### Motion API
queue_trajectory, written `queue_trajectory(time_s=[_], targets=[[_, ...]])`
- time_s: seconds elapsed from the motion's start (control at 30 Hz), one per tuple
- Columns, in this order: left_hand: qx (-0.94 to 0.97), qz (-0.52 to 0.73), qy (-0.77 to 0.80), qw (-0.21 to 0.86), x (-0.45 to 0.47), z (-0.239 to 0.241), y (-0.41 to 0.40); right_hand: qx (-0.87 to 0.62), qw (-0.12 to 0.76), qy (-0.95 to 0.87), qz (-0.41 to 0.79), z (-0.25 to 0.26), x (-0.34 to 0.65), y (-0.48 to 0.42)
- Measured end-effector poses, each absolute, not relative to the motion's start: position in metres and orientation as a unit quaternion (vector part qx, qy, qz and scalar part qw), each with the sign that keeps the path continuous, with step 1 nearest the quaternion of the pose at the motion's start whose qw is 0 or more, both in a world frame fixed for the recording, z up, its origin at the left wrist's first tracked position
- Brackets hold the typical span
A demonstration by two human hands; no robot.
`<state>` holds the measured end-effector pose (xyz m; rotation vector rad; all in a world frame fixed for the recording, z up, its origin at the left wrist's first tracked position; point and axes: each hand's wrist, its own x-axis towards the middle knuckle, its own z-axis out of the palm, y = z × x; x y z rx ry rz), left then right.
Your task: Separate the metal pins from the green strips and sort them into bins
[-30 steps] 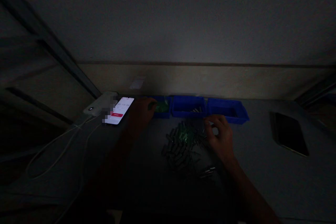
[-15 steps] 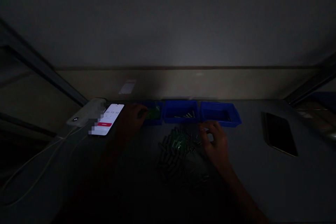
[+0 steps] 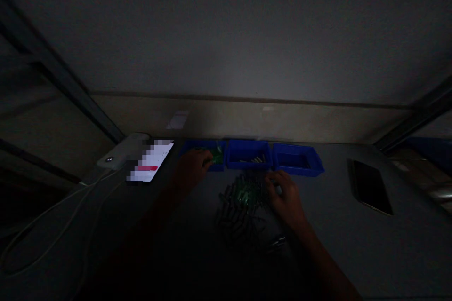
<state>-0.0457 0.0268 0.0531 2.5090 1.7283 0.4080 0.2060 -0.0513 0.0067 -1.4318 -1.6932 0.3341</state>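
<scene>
My left hand (image 3: 193,165) reaches over the front edge of the left blue bin (image 3: 221,168), its fingers curled beside green pieces (image 3: 216,155) lying inside. In the dim light, anything between those fingertips is hidden. My right hand (image 3: 286,194) hovers at the right side of a loose pile, thumb and forefinger bent together; what they pinch, if anything, cannot be made out. The pile holds dark cylindrical pieces (image 3: 235,218) at its front and left, with a heap of shiny green pieces (image 3: 246,196) in its middle.
Small pale rods (image 3: 258,159) lie in the middle blue bin (image 3: 233,163). The right blue bin (image 3: 300,169) stands beside it. A lit phone (image 3: 155,162), a white box (image 3: 123,150) with cables, and a dark phone (image 3: 371,187) flank the work area. A wall rises behind.
My left hand has moved right, further over the left bin's green pieces. My right hand stays by the pile, shifted slightly toward me. The view has tilted a little.
</scene>
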Motion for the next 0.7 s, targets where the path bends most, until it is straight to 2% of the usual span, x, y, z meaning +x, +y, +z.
queue_trajectory(time_s=[0.4, 0.47, 0.57, 0.7], targets=[[0.841, -0.060, 0.538, 0.002, -0.045, 0.073, 0.045, -0.596, 0.264, -0.739, 0.169, -0.007, 0.181, -0.053], [0.845, -0.071, 0.530, 0.011, -0.041, 0.077, 0.044, -0.578, 0.297, -0.736, 0.192, -0.009, 0.175, -0.052], [0.839, -0.050, 0.543, 0.003, -0.036, 0.074, 0.038, -0.551, 0.401, -0.690, 0.245, -0.009, 0.171, -0.048], [0.818, 0.054, 0.571, -0.038, -0.038, 0.056, 0.031, -0.534, 0.518, -0.586, 0.322, -0.007, 0.175, -0.038]])
